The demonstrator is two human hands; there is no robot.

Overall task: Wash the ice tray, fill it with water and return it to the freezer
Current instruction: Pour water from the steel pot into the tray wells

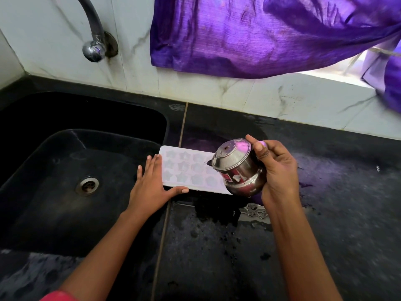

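Observation:
A white ice tray point(188, 169) with star-shaped cells lies flat on the black counter, its left end at the sink's edge. My left hand point(152, 187) rests against that left end with straight fingers, thumb along the tray's near edge. My right hand point(275, 168) grips a small steel pot point(235, 168), tilted on its side with its base toward the camera, over the tray's right end. The pot hides that end of the tray.
A black sink point(65, 161) with a round drain point(87, 185) fills the left. A tap point(94, 43) hangs from the marble wall above it. The wet black counter point(325, 213) stretches right. A purple cloth point(260, 33) hangs over the wall and window sill.

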